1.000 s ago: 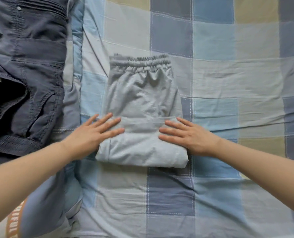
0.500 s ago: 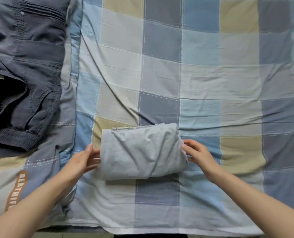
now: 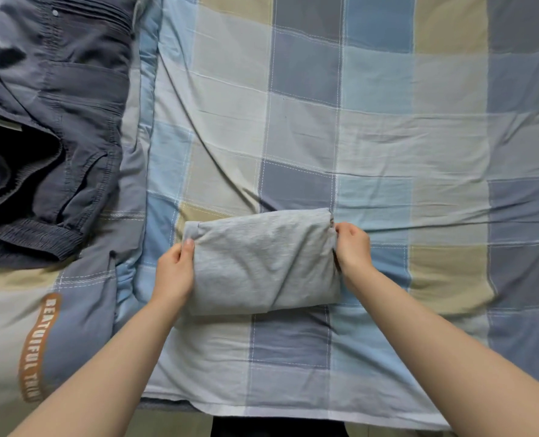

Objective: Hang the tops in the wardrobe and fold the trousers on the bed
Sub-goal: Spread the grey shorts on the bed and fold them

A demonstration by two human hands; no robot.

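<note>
A second ago the grey trousers (image 3: 263, 263) lay longer under flat palms; now folded compact, left hand (image 3: 175, 272) and right hand (image 3: 353, 247) each grip an end. This pair looks nearly done; dark trousers (image 3: 47, 121) wait to their left.

A folded bundle of grey trousers (image 3: 263, 263) is seen to be made of soft, matt jersey cloth with a faintly flecked, heathered surface. It is pinched at each end by bare skin: the left hand (image 3: 174, 272) and the right hand (image 3: 353, 247). The checked bedsheet (image 3: 387, 121) beneath is woven cotton-like cloth, matt and lightly creased, with thin pale stitched lines. Dark grey trousers (image 3: 57, 121) at the upper left are made of a smoother, slightly shiny woven fabric, with ribbed elastic cuffs and a small metal-looking stud. A quilt (image 3: 82, 310) at the lower left is matt cloth printed with orange lettering.
</note>
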